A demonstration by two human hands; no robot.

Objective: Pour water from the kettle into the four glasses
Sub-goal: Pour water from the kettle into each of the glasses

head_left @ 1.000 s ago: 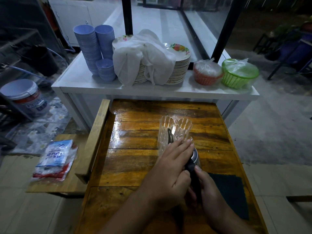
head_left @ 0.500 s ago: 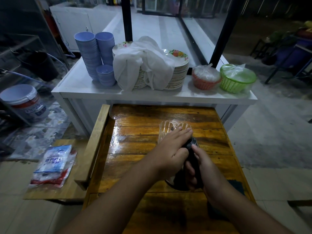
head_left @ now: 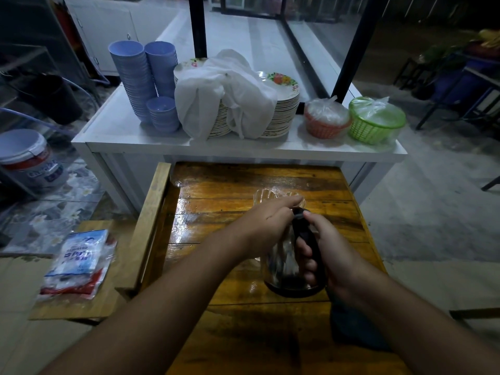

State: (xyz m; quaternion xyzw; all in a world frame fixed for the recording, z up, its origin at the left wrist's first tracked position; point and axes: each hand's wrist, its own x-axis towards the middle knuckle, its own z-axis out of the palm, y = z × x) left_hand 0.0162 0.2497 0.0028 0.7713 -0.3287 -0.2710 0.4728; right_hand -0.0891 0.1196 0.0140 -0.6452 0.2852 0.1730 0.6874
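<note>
A steel kettle (head_left: 284, 269) with a black handle is tipped forward above the wooden table (head_left: 221, 196), its round base turned toward me. My right hand (head_left: 328, 253) grips the black handle. My left hand (head_left: 266, 226) lies over the kettle's top, fingers pressing on the lid. Clear ribbed glasses (head_left: 263, 197) stand close together just beyond my hands; only the rims of two show, the rest are hidden behind my left hand and the kettle.
A dark cloth (head_left: 354, 328) lies on the table under my right forearm. Behind the table a white counter (head_left: 135, 136) holds stacked blue bowls (head_left: 135, 79), plates under a white cloth (head_left: 230, 96), and orange (head_left: 326, 123) and green (head_left: 376, 123) baskets. A wooden bench (head_left: 151, 220) with a plastic packet (head_left: 78, 261) stands left.
The kettle has risen off the table and tipped further forward toward the glasses. Both hands moved with it, away from me, and now cover most of the glasses.
</note>
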